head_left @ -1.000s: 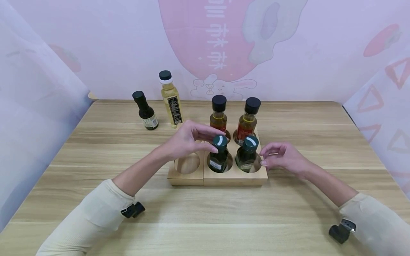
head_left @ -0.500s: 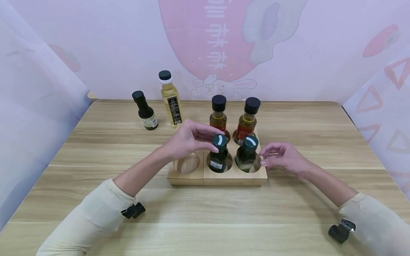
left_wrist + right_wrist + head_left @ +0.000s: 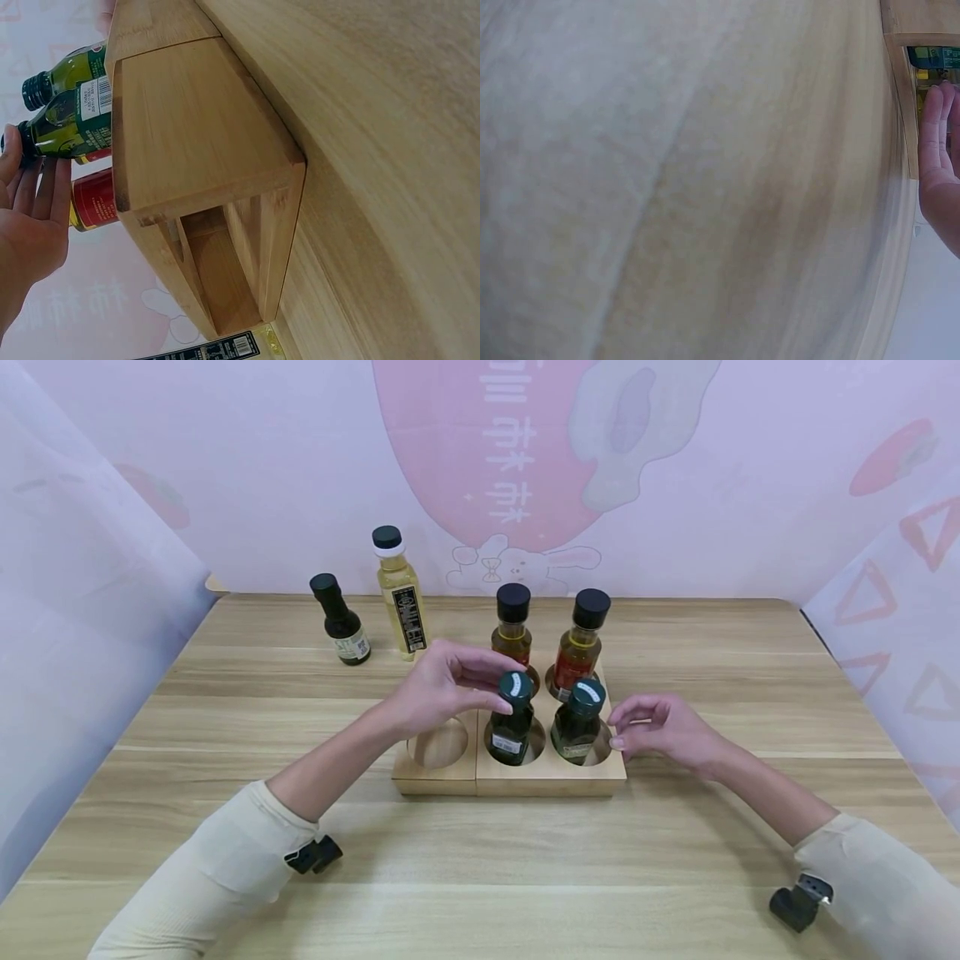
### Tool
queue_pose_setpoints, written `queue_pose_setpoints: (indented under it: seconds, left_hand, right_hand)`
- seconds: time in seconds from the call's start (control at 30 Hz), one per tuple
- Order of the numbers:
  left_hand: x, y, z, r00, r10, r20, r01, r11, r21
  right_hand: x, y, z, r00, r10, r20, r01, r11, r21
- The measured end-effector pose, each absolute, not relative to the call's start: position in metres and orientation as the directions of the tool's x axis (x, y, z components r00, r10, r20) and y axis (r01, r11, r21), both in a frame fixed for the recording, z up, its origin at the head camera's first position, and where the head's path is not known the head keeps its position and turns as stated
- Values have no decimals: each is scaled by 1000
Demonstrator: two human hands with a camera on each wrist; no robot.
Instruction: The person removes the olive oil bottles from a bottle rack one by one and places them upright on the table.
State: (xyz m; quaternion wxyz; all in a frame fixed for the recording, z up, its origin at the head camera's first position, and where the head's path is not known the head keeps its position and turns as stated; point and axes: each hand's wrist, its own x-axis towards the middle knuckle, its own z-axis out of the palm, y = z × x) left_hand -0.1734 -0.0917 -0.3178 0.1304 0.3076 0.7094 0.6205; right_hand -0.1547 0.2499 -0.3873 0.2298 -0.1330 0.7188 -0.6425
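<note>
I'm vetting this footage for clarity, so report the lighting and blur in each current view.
Head: bright and mostly sharp, soft shadow on the table below the right forearm; left wrist: grain clear on the wooden rack, table darkening toward the upper right; right wrist: table blurred over most of the frame, fingers near the right edge.

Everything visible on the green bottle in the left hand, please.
The green bottle has a see-through body, glass by its look, a dark green cap with a white strip, and a green label with a white barcode patch. It stands roughly upright in the front middle hole of the wooden rack, its base hidden. The left hand pinches it at the cap.
</note>
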Motion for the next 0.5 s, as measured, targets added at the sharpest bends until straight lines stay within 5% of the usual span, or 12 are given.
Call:
queue_pose_setpoints:
  seconds: [0.5]
  left_hand:
    - [-171, -92, -310, -820, 526, 228, 277, 16, 961]
  right_hand:
    - [-154, 249, -386, -863, -470, -184, 124, 158, -980]
